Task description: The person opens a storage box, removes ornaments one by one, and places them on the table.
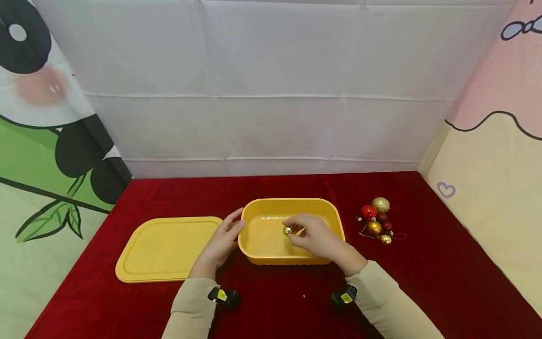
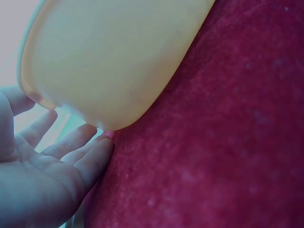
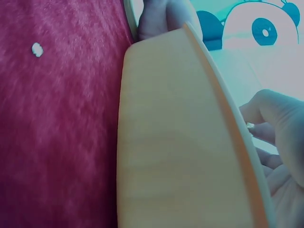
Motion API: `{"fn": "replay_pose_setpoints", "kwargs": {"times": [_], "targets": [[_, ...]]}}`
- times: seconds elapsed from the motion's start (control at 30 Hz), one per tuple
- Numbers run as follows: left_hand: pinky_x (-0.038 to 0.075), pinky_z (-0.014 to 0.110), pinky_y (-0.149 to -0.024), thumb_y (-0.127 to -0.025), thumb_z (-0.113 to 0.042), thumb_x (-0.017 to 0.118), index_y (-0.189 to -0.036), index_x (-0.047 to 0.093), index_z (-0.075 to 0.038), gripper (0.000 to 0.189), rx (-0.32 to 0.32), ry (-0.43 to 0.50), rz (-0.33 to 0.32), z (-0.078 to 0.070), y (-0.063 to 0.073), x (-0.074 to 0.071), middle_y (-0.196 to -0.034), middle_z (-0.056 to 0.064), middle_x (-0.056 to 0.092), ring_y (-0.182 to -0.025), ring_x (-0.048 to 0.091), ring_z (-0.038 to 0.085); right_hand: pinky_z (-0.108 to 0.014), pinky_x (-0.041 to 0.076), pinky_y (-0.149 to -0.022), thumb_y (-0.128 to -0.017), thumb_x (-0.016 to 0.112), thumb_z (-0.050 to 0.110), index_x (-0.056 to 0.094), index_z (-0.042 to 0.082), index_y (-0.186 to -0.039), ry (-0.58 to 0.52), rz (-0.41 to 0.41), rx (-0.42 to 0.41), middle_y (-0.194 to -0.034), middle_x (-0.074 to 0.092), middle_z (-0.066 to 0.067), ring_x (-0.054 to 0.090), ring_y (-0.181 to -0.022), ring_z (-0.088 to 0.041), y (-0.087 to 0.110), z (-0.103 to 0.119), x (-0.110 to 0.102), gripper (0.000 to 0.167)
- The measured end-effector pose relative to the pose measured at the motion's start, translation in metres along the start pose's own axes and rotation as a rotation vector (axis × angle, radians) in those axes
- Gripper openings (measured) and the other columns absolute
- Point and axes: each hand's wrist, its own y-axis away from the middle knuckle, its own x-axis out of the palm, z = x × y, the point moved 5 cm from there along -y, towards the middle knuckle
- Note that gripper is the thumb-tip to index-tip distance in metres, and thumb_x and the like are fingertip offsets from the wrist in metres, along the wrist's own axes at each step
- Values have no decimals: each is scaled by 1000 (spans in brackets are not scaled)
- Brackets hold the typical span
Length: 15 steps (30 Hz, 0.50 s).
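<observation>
A yellow plastic box [image 1: 292, 260] stands uncovered on the red cloth. Over its inside, my right hand [image 1: 313, 235] pinches a small shiny gold Christmas ball [image 1: 287, 230] between thumb and fingers. In the right wrist view the box's side wall [image 3: 175, 133] covers part of that hand [image 3: 285, 133], and the ball is mostly hidden. My left hand [image 1: 222, 245] rests with spread fingers against the box's left end. From the left wrist, the fingertips [image 2: 90, 130] appear right at the wall of the box [image 2: 114, 71].
A flat yellow lid [image 1: 165, 249] lies left of the box, beside the left hand. To the right sits a cluster of Christmas balls: a glittery gold one [image 1: 380, 204], a red one [image 1: 368, 211], and several smaller ones. A white cloth wall [image 1: 275, 127] rises behind the table.
</observation>
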Motion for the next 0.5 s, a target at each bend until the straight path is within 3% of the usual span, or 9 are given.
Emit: {"fn": "replay_pose_setpoints", "kwargs": {"times": [0.23,0.5], "targets": [[45,42,-98,-101,-29,44,-147,28,-25,49,2,-7,-1,-1,-2,-1,-146,15,38,-129,45,30,-34,54,-72,-82,66,5,63,6,-106,-68,-86,73,-101,63,-7,63,-89,-20,13,-13,-16,25],[46,42,-98,-101,-28,44,-147,28,-24,49,-1,-19,-11,1,0,0,-145,17,38,-128,46,31,-36,55,-73,-79,68,2,60,8,-99,-109,-128,138,-117,65,-17,66,-93,-22,25,-24,-29,22]]}}
